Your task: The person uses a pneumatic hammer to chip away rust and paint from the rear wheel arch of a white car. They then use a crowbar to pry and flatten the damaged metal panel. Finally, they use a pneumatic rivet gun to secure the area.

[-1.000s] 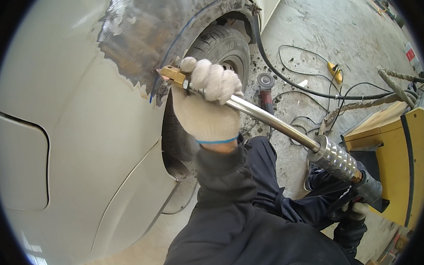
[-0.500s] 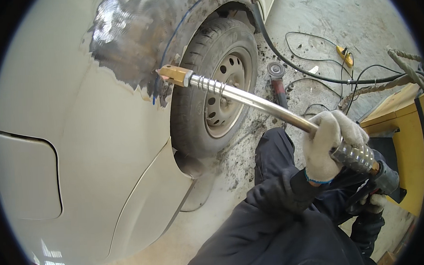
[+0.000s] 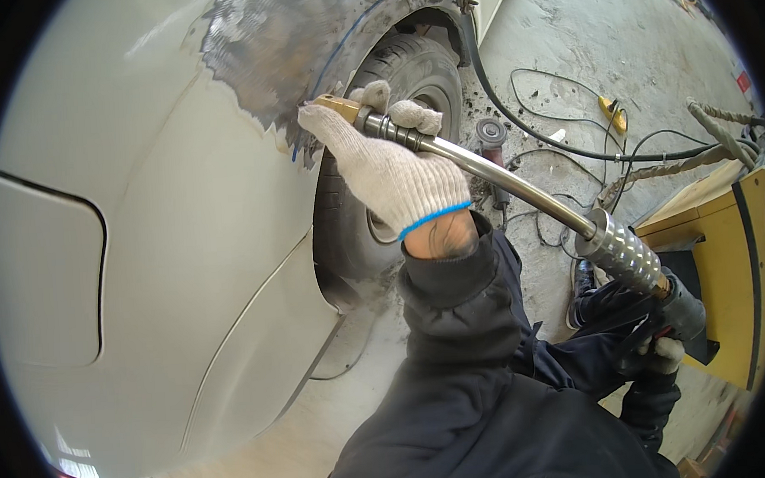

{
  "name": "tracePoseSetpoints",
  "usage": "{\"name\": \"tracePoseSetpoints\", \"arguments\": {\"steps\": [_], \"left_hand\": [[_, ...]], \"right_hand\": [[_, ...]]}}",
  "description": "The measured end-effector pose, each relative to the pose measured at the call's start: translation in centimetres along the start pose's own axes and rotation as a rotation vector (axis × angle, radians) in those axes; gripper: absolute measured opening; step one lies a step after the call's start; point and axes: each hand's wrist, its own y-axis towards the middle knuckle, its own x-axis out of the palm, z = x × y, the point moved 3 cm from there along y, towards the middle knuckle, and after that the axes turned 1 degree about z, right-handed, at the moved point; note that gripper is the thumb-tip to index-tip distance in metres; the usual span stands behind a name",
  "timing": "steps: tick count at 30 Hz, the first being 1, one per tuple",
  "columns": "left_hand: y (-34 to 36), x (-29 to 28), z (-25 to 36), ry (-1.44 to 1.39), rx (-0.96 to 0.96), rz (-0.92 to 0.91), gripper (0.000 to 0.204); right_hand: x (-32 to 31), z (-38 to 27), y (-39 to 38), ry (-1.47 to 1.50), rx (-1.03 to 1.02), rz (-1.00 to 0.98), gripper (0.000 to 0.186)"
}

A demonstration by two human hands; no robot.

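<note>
A slide-hammer dent puller, a long chrome rod with a brass tip, reaches from the lower right to the car's wheel arch. My left hand, in a white knit glove with blue cuff trim, is closed round its front end, the thumb along the brass tip. The tip is against or very close to the bare-metal patch. Down the rod, the knurled sliding weight rests near the dark pistol-shaped handle. My gloved right hand grips that handle, its fingers partly hidden.
The pale car body fills the left side, with a tyre behind my left arm. An angle grinder, a thick black cable and a yellow corded item lie on the floor. A yellow cabinet stands at right.
My left hand has left the sliding weight and moved up-left along the rod to grasp its brass-tipped end. My right hand stays on the handle. The view has shifted slightly.
</note>
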Motion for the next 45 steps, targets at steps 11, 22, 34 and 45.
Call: {"name": "tracePoseSetpoints", "arguments": {"steps": [11, 22, 34, 45], "left_hand": [[1.0, -0.8, -3.7, -0.856, -0.522, -0.676, 0.041], [1.1, -0.8, -3.3, -0.714, -0.519, -0.532, 0.034], [-5.8, -0.6, -5.0, -0.272, -0.183, -0.427, 0.053], [-12.1, -3.3, -9.8, -0.137, -0.500, -0.735, 0.040]], "right_hand": [[-3.9, 1.4, -1.9, -0.230, -0.165, 0.053, 0.060], [-1.2, 0.4, -0.4, -0.192, -0.153, 0.048, 0.058], [-1.7, 0.6, -0.1, -0.143, -0.142, 0.041, 0.066], [-1.4, 0.7, -0.4, -0.178, -0.148, 0.021, 0.063]]}}
